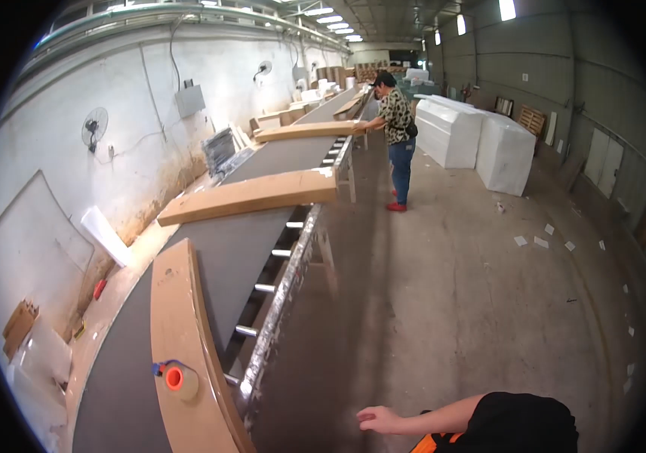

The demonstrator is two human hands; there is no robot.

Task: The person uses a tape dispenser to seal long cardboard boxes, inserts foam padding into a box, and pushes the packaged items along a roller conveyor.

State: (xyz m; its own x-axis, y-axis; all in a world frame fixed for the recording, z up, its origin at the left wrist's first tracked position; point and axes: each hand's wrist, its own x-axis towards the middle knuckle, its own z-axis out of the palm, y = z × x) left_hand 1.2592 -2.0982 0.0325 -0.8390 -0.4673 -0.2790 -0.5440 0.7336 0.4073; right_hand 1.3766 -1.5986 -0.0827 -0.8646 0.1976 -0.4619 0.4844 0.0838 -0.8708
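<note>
My right hand [380, 420] hangs over the floor beside the conveyor, fingers loosely bent and a little apart, with nothing in it. My left hand is out of view. Nearest to me, a long flat cardboard box [179, 302] lies lengthwise along the grey conveyor belt [123, 362]. On top of this box sits a tape dispenser [179, 381] with a yellowish roll, an orange core and a blue end. My right hand is apart from the box and the tape.
A second long cardboard box [251, 195] lies across the belt, and a third [304, 131] farther up, where a co-worker [397, 136] touches its end. Metal rollers and a rail [281, 306] edge the conveyor. White wrapped stacks [474, 140] stand right; scraps [540, 241] dot the floor.
</note>
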